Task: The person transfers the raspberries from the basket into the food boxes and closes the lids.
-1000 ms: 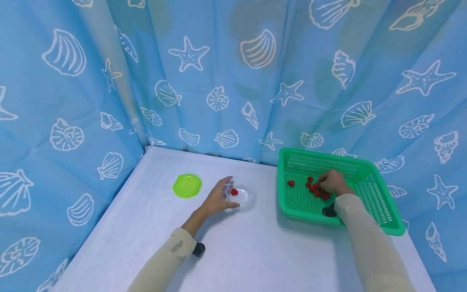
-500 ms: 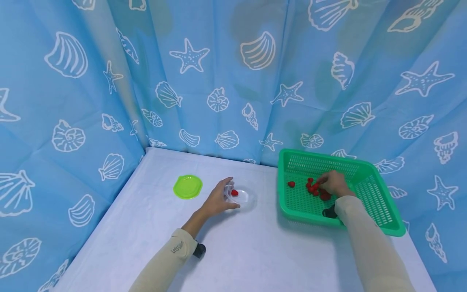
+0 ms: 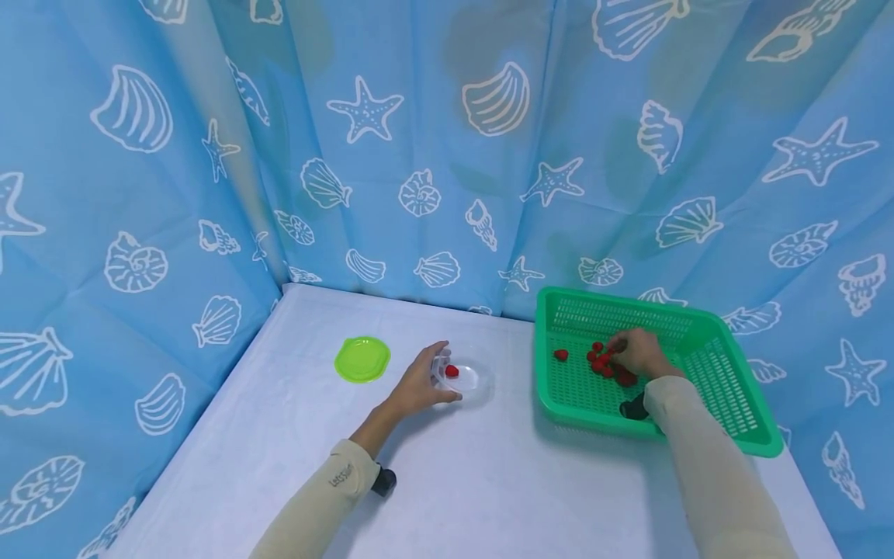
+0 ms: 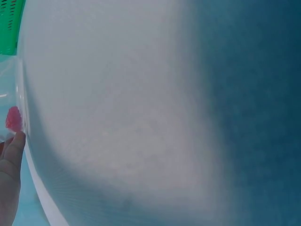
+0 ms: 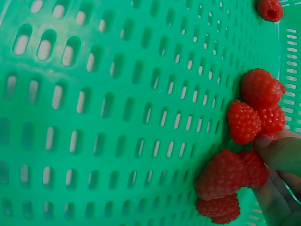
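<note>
My left hand (image 3: 417, 386) holds a clear plastic tub (image 3: 476, 379) on the table, thumb and fingers spread around its left side. Inside that tub lies one raspberry (image 3: 452, 371), which the left wrist view also shows beyond my thumb. My right hand (image 3: 637, 353) reaches down into a green basket (image 3: 587, 416) among several raspberries. In the right wrist view, my thumb and fingers (image 5: 281, 149) close in a pinch at a raspberry (image 5: 255, 169) in the cluster; the fingertips are partly hidden. A lone raspberry (image 3: 561, 355) sits farther left in the basket.
A lime-green lid (image 3: 362, 359) lies flat to the left of the tub. The table has a white cloth (image 3: 482, 481). Blue curtains (image 3: 433, 140) with seashell prints stand behind and at the left. The basket's raised walls surround my right hand.
The raspberries beside my right fingertips have shifted slightly within the cluster. My left hand and the tub keep their place; the head view has drifted a little.
</note>
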Tool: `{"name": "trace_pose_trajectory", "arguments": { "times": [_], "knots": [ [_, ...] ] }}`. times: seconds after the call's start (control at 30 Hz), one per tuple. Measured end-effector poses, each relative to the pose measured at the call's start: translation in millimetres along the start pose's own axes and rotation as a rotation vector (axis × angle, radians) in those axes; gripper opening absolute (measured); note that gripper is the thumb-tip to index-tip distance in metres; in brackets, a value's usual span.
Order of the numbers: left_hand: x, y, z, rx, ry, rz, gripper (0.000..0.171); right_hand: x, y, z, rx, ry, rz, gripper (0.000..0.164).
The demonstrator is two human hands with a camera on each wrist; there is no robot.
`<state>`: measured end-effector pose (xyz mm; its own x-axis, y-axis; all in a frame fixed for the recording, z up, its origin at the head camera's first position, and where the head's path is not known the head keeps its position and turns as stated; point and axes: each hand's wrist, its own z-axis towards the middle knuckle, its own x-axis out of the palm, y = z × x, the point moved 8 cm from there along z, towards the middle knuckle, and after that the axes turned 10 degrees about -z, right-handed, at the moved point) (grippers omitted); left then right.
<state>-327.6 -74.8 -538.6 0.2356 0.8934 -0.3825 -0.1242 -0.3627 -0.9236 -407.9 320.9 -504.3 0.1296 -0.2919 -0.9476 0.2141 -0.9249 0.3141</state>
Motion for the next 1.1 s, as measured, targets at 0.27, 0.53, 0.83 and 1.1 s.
{"name": "trace_pose_trajectory", "arguments": {
  "times": [0.27,0.53,0.83,1.1],
  "knots": [
    [1.4,-2.7,-1.4,0.005,0.003,0.008,0.097,-16.8,6.2,-3.6,-0.009,-0.033,0.014,0.025],
    [0.3,-4.5,-1.0,0.016,0.000,0.008,0.098,-48.0,40.9,-5.3,-0.083,-0.116,0.018,0.026],
    [0.5,-3.7,1.2,0.004,0.004,0.014,0.097,-68.8,97.0,-10.2,-0.186,-0.182,0.058,0.024],
    [1.2,0.6,2.1,-0.012,-0.001,0.007,0.097,-59.7,152.6,-11.1,-0.291,-0.203,0.155,0.019]
  ]
}}
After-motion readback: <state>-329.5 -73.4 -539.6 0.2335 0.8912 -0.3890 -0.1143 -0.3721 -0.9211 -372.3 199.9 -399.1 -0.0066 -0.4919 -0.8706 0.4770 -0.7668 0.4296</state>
